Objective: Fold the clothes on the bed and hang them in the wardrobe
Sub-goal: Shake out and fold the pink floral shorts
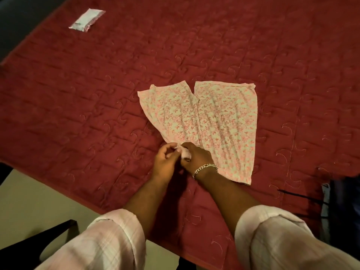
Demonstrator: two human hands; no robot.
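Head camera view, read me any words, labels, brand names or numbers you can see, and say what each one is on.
No readable text in this view.
White packet on the red quilt: a small dark mark, too blurred to read.
Floral garment: printed pattern only, no label showing.

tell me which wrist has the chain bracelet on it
The right wrist: a silver chain bracelet circles it, while the left wrist is bare.
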